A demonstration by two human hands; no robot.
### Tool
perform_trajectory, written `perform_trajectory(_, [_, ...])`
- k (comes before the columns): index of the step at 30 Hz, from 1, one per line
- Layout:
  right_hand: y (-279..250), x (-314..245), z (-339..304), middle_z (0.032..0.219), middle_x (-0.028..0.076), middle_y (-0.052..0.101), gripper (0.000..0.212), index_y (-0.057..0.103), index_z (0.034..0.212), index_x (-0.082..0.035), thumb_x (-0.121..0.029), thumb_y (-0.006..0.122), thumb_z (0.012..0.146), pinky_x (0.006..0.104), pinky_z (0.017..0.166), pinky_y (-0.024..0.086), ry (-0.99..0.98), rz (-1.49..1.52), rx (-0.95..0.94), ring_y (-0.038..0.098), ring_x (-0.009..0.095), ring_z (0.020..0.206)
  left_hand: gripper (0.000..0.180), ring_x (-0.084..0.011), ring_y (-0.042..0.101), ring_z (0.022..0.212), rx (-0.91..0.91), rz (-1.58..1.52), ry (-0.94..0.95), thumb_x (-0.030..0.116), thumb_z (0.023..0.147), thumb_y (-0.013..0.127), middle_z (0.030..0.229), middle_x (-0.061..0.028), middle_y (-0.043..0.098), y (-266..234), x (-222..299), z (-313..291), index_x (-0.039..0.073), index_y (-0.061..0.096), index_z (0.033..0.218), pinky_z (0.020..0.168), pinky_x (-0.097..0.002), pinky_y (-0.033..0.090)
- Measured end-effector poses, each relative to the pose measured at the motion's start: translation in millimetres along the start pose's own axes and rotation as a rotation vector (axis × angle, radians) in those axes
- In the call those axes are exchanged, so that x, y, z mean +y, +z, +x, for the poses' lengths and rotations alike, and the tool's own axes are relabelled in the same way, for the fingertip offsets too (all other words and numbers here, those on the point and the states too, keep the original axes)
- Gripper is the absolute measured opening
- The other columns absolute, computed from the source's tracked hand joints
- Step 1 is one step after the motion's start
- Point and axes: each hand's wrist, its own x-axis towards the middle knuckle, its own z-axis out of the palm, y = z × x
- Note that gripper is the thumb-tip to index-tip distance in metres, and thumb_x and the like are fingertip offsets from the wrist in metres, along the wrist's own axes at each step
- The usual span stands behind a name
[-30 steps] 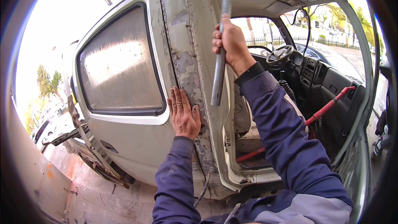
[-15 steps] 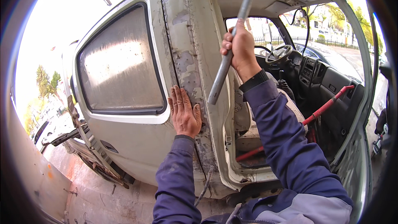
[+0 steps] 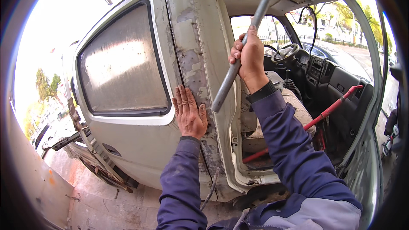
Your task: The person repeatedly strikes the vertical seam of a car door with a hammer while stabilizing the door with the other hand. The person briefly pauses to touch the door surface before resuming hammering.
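My right hand (image 3: 249, 57) is closed round the grey metal handle of a hammer (image 3: 262, 8), held up in front of the doorway. Its head is at the top, narrow and pointed at one side, and the handle's lower end hangs close to the door pillar (image 3: 194, 66). That pillar is scraped, with patchy paint and grey bare areas. My left hand (image 3: 190, 117) lies flat, fingers stretched upward, across the seam between the pillar and the pale rear door (image 3: 145, 145) of the vehicle cab.
Through the open front doorway show a steering wheel (image 3: 286, 53), a seat (image 3: 294, 106) and a red bar (image 3: 328, 110) slanting across the cabin. The rear door has a dusty window (image 3: 125, 61). A dark cable (image 3: 211, 189) hangs by the sill. Someone in dark clothing (image 3: 394, 115) is at the far right.
The hammer and my right hand have shifted slightly; the head sits a little further right and the handle end slightly lower. My left hand stays flat in place.
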Motion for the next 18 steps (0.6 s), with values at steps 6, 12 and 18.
perform_trajectory(6, [7.3,35.9,-30.7,0.069,-0.001,0.047,0.047,0.05,0.102,-0.009,-0.053,0.051,0.118,0.0327,0.044,0.046,0.37,-0.247,-0.288,0.046,0.011,0.048,0.076,-0.0441,0.016,0.172,0.0,-0.012,-0.001,0.029,0.114,0.048,0.184,-0.0272,0.019,-0.3,0.1,0.8,-0.006,0.022,0.176,0.139,-0.0548,0.009])
perform_trajectory(12, [-21.5,12.3,-33.7,0.071,-0.004,0.044,0.048,0.048,0.104,-0.012,-0.057,0.044,0.119,0.0301,0.044,0.044,0.124,-0.061,-0.019,0.044,0.008,0.05,0.076,-0.044,0.016,0.172,0.005,-0.023,0.001,0.03,0.114,0.048,0.184,-0.0271,0.019,0.6,-0.9,0.6,-0.006,0.022,0.176,0.139,-0.0549,0.009])
perform_trajectory(18, [0.3,32.9,-57.9,0.069,0.0,0.047,0.049,0.048,0.103,-0.009,-0.056,0.048,0.118,0.0327,0.04,0.044,0.346,-0.193,-0.205,0.046,0.012,0.046,0.079,-0.0428,0.017,0.172,0.013,-0.005,-0.001,0.033,0.112,0.05,0.184,-0.0263,0.02,1.7,-1.4,0.7,-0.007,0.023,0.175,0.14,-0.0545,0.01])
